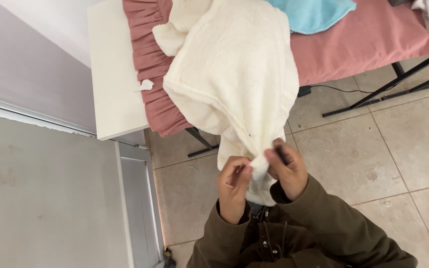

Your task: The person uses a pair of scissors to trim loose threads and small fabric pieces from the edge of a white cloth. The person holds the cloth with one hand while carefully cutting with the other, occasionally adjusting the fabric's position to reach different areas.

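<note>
Both hands' grip pinches fluffy cream towel point(229, 74) edge; left hand point(233, 186), right hand point(288, 168).

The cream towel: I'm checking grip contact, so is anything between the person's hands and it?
Nothing visible. The left hand and right hand both pinch the hanging lower edge of the cream towel directly, the bunched fabric between them. The rest of it drapes over the pink-covered table.

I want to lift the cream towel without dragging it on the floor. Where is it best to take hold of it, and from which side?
Probably grip the cream towel at its broad upper part lying on the pink-covered table, coming from the near, floor-side edge. The left hand and right hand pinch only the narrow hanging end, so most of the cloth's bulk sits higher up on the table.
</note>
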